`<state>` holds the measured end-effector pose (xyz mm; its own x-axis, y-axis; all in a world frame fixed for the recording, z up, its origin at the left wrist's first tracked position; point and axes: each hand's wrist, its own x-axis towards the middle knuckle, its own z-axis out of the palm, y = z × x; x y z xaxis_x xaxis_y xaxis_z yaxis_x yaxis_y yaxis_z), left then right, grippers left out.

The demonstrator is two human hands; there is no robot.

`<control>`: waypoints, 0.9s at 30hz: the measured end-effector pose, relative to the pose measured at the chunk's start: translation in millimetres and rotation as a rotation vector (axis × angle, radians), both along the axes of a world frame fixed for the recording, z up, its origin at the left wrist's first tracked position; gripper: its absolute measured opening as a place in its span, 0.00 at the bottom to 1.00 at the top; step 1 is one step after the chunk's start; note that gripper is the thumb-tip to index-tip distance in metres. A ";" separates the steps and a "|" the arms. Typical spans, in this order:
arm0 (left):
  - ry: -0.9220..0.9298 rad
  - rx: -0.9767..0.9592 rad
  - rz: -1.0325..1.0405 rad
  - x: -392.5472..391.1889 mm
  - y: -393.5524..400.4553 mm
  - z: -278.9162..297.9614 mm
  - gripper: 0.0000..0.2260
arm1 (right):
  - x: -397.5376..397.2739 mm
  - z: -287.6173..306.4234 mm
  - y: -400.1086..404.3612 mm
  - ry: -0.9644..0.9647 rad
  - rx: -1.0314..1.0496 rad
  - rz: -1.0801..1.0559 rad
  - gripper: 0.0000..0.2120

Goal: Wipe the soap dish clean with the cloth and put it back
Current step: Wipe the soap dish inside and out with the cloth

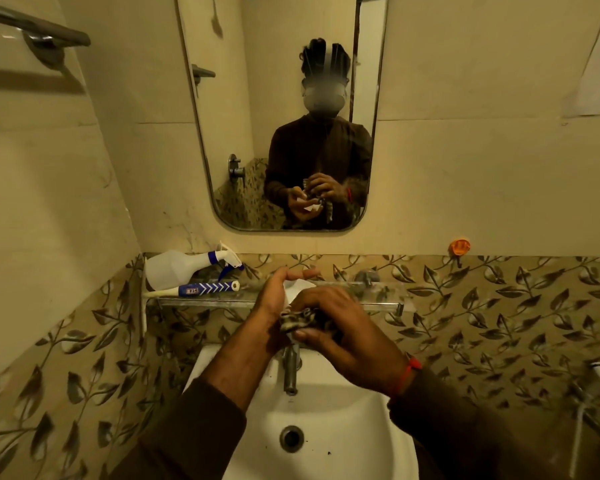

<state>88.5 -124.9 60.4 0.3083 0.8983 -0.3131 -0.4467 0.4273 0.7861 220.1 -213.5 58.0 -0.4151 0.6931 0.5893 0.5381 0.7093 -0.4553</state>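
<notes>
Soap dish [297,287], white, gripped by left hand [274,299]; right hand [343,327] clutches crumpled patterned cloth [297,318].

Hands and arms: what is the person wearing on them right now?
Both arms are in dark brown long sleeves ending at the wrists. The left hand is bare, with no visible ring or band. The right hand is bare too, with a red thread band around its wrist.
</notes>
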 end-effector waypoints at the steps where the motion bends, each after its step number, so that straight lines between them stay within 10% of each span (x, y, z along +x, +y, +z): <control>1: 0.012 -0.008 0.030 -4.2 1.7 1.7 0.17 | 1.7 -0.1 -2.3 -0.038 -0.009 0.044 0.17; 6: 0.021 -0.111 -0.042 -9.9 -5.4 -8.4 0.19 | 19.8 3.3 3.9 -0.310 0.106 0.058 0.33; 14: 0.145 -0.163 -0.166 1.2 -28.7 -5.6 0.17 | 14.6 3.5 14.1 0.038 0.009 0.141 0.21; 24: 0.201 0.617 0.379 25.8 -55.6 -20.1 0.24 | 1.9 11.6 18.0 0.317 -0.062 -0.168 0.21; 27: 0.136 0.637 0.550 32.9 -57.2 -13.5 0.10 | -18.2 9.1 12.5 0.486 -0.125 -0.163 0.23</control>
